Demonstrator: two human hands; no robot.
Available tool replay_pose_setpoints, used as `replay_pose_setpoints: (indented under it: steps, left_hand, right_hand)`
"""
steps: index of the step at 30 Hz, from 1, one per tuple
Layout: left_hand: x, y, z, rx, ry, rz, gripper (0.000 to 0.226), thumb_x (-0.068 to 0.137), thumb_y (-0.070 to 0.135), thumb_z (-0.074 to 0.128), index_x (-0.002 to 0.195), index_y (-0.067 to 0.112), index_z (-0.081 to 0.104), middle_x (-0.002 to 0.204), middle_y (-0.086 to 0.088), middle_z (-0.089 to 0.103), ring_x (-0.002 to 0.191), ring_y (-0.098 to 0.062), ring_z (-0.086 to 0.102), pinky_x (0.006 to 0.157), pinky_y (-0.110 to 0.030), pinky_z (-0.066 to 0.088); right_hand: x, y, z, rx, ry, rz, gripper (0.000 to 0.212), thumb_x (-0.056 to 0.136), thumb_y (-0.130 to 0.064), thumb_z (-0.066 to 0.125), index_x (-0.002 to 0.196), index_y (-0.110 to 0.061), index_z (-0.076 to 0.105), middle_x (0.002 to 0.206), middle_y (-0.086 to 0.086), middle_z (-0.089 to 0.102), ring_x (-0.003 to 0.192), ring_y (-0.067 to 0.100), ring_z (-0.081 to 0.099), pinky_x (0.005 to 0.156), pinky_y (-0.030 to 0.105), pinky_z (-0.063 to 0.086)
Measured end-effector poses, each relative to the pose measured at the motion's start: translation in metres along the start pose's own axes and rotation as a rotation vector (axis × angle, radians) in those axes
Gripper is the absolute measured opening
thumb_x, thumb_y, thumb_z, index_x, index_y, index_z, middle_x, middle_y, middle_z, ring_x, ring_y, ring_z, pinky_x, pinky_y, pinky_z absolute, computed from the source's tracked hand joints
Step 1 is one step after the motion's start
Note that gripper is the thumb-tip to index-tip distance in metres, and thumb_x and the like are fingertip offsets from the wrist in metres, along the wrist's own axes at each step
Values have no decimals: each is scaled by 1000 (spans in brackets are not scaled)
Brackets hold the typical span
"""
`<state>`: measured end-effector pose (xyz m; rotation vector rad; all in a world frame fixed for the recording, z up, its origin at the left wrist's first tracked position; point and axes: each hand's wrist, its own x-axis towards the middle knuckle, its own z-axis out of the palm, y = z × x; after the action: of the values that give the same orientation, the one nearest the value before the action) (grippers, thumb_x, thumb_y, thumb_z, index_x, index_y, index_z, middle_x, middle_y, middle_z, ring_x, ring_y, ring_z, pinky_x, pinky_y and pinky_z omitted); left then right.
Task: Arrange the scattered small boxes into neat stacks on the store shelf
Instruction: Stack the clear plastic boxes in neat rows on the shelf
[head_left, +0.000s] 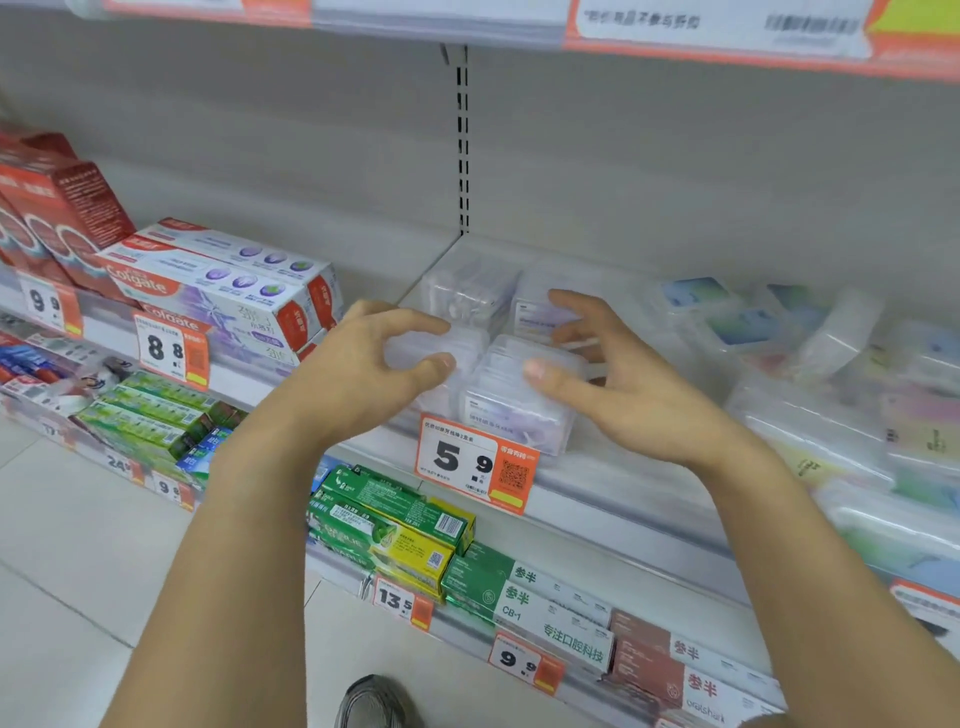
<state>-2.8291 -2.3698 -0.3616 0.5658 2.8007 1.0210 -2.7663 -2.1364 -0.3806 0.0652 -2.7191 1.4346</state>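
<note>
Several small clear plastic boxes with purple labels stand grouped on the white shelf (613, 483), behind a 5.9 price tag. My left hand (363, 364) curls around the front left box (441, 348), thumb and fingers at its sides. My right hand (613, 374) is spread over the front right box (519, 400), thumb on its top and fingers beside the rear right box (540, 312). A rear left box (467, 291) stands free. Whether either hand actually grips its box is unclear.
Colgate toothpaste cartons (228, 291) lie left of the boxes. More clear boxes with blue and green labels (727, 317) lie jumbled on the right. Green toothpaste packs (395, 525) fill the shelf below. An upper shelf edge (727, 47) hangs overhead.
</note>
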Motion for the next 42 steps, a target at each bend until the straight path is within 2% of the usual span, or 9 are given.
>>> replay_pose_setpoints:
  steps: [4, 9, 17, 20, 23, 29, 35, 39, 42]
  left_hand:
    - [5, 3, -6, -40, -45, -15, 32, 87, 46, 63, 119, 43, 63, 137, 4, 43, 108, -13, 47, 92, -26, 31]
    - [11, 3, -7, -90, -34, -30, 36, 87, 48, 61, 122, 42, 60, 136, 3, 47, 110, -15, 51, 90, -28, 34]
    - [56, 37, -9, -68, 255, 46, 39, 87, 42, 63, 119, 21, 62, 118, -1, 63, 112, -19, 58, 93, -28, 44]
    - [96, 56, 0, 268, 98, 64, 52, 89, 48, 57, 133, 21, 50, 134, -5, 50, 122, -25, 50, 95, -31, 40]
    - [121, 57, 10, 500, -110, 46, 67, 82, 60, 60, 138, 24, 45, 143, -3, 42, 129, -26, 44, 101, -36, 39]
    - [142, 53, -10, 676, -214, 95, 52, 81, 21, 73, 129, 30, 58, 138, 2, 43, 126, -23, 46, 103, -35, 40]
    - [139, 37, -4, 256, -112, 31, 13, 81, 29, 67, 89, 21, 70, 102, 3, 65, 95, -20, 63, 88, -31, 50]
    - [130, 24, 4, 103, -56, 93, 24, 76, 31, 78, 97, 22, 71, 112, 4, 63, 111, -13, 58, 89, -23, 43]
    - [119, 22, 4, 63, -41, 80, 51, 72, 35, 82, 118, 22, 62, 128, 1, 54, 121, -14, 51, 92, -22, 39]
  right_hand:
    - [28, 1, -19, -117, 369, 38, 49, 87, -41, 69, 131, -34, 49, 127, -4, 48, 118, 13, 52, 96, 26, 42]
    - [75, 9, -36, -382, -2, 154, 76, 78, -41, 79, 144, -33, 42, 149, 1, 34, 138, 15, 37, 104, 18, 27]
    - [70, 14, -39, -458, 151, 166, 76, 56, -58, 87, 121, -27, 62, 121, 0, 57, 117, 16, 52, 92, 23, 40]
    - [64, 11, -48, -459, 47, 152, 67, 71, -57, 78, 128, -28, 60, 116, -5, 52, 106, 12, 51, 87, 19, 35]
    - [65, 13, -53, -508, 12, 103, 67, 77, -57, 72, 136, -28, 56, 132, 0, 55, 119, 16, 52, 100, 23, 37]
    - [69, 13, -59, -517, -71, 142, 66, 90, -56, 58, 148, -28, 43, 153, 1, 42, 138, 19, 41, 104, 21, 29]
    - [68, 16, -56, -377, -35, 213, 56, 91, -51, 60, 142, -31, 49, 144, 2, 50, 125, 23, 56, 96, 24, 42]
    - [63, 13, -51, -112, -69, 321, 52, 87, -41, 70, 136, -33, 52, 107, 0, 60, 94, 28, 72, 87, 39, 58]
    - [59, 10, -50, -76, -73, 336, 53, 86, -38, 72, 135, -34, 51, 120, 4, 55, 94, 30, 72, 85, 38, 59]
